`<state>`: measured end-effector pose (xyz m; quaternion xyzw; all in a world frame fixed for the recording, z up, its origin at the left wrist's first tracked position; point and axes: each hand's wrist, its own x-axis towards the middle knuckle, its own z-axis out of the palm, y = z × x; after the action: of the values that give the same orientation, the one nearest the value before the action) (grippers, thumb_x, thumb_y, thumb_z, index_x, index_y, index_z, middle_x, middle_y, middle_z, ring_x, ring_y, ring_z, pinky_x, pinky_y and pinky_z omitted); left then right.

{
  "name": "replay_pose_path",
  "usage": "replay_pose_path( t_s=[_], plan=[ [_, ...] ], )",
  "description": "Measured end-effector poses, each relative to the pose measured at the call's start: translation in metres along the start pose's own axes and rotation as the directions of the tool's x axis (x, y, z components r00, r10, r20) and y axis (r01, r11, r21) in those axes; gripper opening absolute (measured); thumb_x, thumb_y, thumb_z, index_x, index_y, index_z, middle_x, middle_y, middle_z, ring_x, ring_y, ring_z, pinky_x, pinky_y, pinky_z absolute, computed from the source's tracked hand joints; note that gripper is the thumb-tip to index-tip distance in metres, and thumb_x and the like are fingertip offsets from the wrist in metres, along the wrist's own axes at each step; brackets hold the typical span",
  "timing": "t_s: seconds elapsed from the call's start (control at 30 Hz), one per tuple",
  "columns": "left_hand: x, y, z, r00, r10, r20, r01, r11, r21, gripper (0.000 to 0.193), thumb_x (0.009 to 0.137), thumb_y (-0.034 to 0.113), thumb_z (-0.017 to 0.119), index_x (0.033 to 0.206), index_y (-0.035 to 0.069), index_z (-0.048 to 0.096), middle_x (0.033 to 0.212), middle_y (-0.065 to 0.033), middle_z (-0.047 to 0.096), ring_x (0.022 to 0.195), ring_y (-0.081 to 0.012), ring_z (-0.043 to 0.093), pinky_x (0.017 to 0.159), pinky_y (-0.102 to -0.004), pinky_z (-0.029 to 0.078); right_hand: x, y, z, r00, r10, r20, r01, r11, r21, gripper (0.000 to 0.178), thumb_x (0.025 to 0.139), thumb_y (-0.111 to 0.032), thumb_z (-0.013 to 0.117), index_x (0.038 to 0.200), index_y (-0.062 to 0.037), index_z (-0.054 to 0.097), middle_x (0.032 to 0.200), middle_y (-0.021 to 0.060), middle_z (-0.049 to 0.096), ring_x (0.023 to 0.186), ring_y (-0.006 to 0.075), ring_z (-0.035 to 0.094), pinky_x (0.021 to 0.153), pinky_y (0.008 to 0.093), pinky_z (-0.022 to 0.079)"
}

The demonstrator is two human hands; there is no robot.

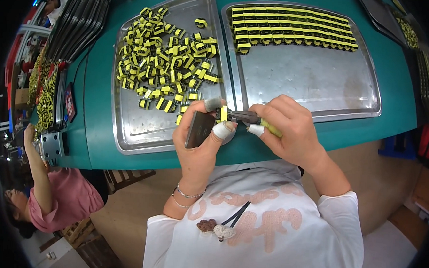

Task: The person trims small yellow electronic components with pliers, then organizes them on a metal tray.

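Observation:
Between the wrapped fingertips of my left hand is a small yellow-and-black transformer. A dark flat rectangular block also rests in that hand, against the palm. My right hand is closed round needle-nose pliers with yellow-green grips. The dark jaws point left and meet the transformer's pin side; whether they grip a pin is too small to tell. Both hands are over the near edges of two metal trays. Loose transformers lie heaped in the left tray.
In the right tray, transformers stand in neat rows along the far side. The trays sit on a green table. Stacked black trays stand at the far left. Nearby on the left, a person in a pink top reaches toward the table.

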<state>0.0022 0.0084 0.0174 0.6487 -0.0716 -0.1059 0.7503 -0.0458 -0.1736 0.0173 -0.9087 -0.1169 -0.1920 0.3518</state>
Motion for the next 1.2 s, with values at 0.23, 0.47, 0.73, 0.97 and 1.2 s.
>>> replay_pose_path(
  t_s=[0.23,0.47,0.73,0.97,1.2],
  plan=[
    [0.0,-0.002,-0.001,1.0,0.019,0.013,-0.02,0.999,0.034,0.032,0.078,0.011,0.077,0.104,-0.001,0.063,0.092,0.0003,0.054,0.083,-0.0073,0.053,0.072,-0.0197,0.043,0.0,-0.003,0.001,1.0,0.014,-0.026,-0.015,1.0,-0.008,0.033,0.06,0.0,0.067,0.093,0.0,0.063,0.073,0.0097,0.056,0.067,0.0266,0.054,0.059,0.0364,0.045],
    [0.002,0.006,0.009,0.995,-0.08,0.066,0.095,0.956,-0.278,0.044,0.088,0.017,0.067,0.122,-0.004,0.048,0.1,-0.0112,0.061,0.091,-0.0196,0.066,0.07,-0.0296,0.058,0.002,0.005,0.002,0.983,0.183,0.015,-0.175,0.906,0.386,0.027,0.074,-0.007,0.067,0.1,0.0004,0.063,0.087,0.0094,0.059,0.079,0.0216,0.057,0.071,0.0318,0.046],
    [0.0,0.001,0.007,0.971,-0.122,0.208,0.173,0.952,-0.251,0.038,0.096,0.025,0.056,0.121,-0.001,0.045,0.103,-0.0117,0.06,0.078,-0.0134,0.061,0.06,-0.0248,0.054,0.011,-0.006,0.008,0.936,0.245,0.255,-0.342,0.45,0.825,0.027,0.086,-0.01,0.06,0.11,0.0026,0.06,0.109,0.0099,0.058,0.1,0.0162,0.057,0.09,0.0319,0.045],
    [0.013,-0.006,0.003,0.998,-0.024,0.052,0.054,0.706,-0.706,0.062,0.094,0.051,0.047,0.128,0.0,0.042,0.125,-0.0143,0.048,0.105,-0.0185,0.053,0.09,-0.0325,0.048,0.003,-0.012,0.019,0.948,0.278,0.153,-0.287,0.54,0.791,0.035,0.084,0.0,0.061,0.116,0.0026,0.047,0.109,0.0082,0.058,0.101,0.0127,0.056,0.09,0.0287,0.045],
    [0.012,0.005,0.017,0.991,0.049,0.121,0.039,0.775,-0.63,0.094,0.085,0.073,0.039,0.142,0.0,0.027,0.148,-0.0197,0.029,0.138,-0.0319,0.029,0.116,-0.0434,0.018,0.016,-0.021,0.037,0.987,0.109,-0.115,-0.033,0.851,0.524,0.04,0.065,0.007,0.064,0.104,-0.0018,0.06,0.094,0.0121,0.057,0.08,0.0274,0.058,0.069,0.0323,0.047]
  ],
)
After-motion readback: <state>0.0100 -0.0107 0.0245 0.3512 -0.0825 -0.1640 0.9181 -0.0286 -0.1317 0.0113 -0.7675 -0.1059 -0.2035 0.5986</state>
